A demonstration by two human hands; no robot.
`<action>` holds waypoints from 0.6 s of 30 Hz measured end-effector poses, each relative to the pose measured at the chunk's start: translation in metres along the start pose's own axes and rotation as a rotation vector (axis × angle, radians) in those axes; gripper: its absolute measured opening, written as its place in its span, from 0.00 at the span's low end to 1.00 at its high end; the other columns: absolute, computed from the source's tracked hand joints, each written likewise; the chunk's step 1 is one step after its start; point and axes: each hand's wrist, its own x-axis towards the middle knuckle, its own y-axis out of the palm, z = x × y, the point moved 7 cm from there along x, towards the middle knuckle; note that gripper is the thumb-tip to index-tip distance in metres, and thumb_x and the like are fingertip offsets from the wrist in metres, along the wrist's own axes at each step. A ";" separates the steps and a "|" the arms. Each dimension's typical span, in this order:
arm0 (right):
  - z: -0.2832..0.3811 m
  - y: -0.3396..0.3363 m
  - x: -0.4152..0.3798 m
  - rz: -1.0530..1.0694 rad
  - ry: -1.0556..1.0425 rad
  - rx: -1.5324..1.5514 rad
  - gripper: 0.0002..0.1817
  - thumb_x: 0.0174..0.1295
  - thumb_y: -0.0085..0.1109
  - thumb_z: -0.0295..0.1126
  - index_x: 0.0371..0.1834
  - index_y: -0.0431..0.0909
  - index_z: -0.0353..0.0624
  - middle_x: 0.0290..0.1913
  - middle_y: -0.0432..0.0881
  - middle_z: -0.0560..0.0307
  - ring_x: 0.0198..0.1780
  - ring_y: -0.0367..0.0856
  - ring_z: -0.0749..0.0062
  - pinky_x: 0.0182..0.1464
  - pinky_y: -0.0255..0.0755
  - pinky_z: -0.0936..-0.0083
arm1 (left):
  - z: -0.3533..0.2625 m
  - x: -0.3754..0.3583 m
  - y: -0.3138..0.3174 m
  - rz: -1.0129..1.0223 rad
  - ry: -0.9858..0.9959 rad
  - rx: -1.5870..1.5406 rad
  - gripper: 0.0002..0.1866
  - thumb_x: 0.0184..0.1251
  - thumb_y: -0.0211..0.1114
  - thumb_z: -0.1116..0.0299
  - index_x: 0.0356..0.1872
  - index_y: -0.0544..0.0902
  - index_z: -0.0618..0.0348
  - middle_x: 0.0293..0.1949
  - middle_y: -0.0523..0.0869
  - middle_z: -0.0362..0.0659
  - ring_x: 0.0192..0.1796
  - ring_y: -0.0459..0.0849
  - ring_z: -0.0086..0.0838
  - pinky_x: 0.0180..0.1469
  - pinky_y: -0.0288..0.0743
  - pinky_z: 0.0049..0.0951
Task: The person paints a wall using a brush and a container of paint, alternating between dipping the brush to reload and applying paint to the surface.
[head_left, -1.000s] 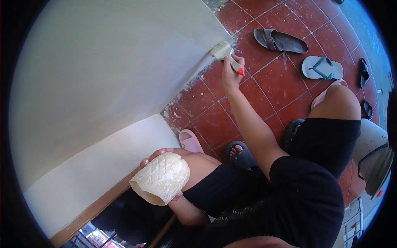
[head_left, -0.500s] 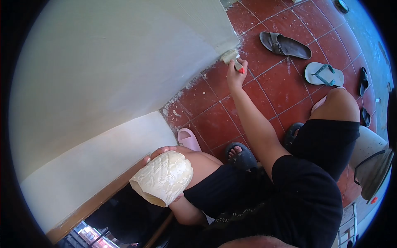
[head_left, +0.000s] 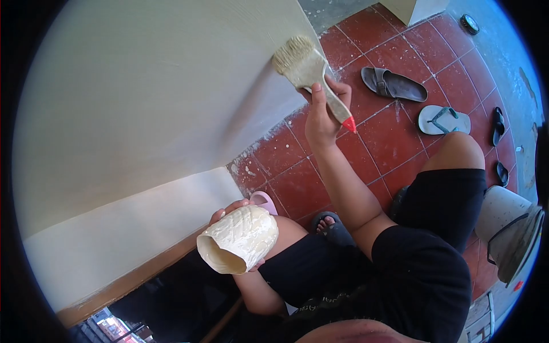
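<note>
A paint-spattered cream container with a ridged surface (head_left: 247, 235) is held tilted in my left hand (head_left: 227, 210), its open mouth facing the lower left. Fingertips show at its upper edge and below it; the rest of that hand is hidden behind it. My right hand (head_left: 325, 117) grips the handle of a wide paintbrush (head_left: 306, 67), whose tip is red. The bristles, coated in pale paint, are raised in front of the cream wall (head_left: 166, 103); whether they touch it I cannot tell.
Red floor tiles (head_left: 297, 186) with white spatters meet the wall's base. A brown sandal (head_left: 409, 88), a flip-flop (head_left: 457, 123), dark footwear (head_left: 497, 128) and a pink slipper (head_left: 263, 201) lie around. A white bucket (head_left: 500, 214) stands at the right; a wooden edge (head_left: 131, 280) runs lower left.
My right hand has lifted the brush from the wall's bottom corner near the floor, so it looks larger and higher. My left hand and the container have shifted slightly right.
</note>
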 end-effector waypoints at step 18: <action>-0.004 -0.018 0.026 -0.213 0.215 -0.006 0.11 0.66 0.55 0.27 0.47 0.65 0.37 0.43 0.79 0.47 0.41 0.83 0.67 0.37 0.82 0.72 | 0.002 0.012 0.021 0.050 -0.062 -0.162 0.56 0.38 0.83 0.63 0.70 0.57 0.54 0.64 0.67 0.60 0.64 0.71 0.50 0.59 0.73 0.47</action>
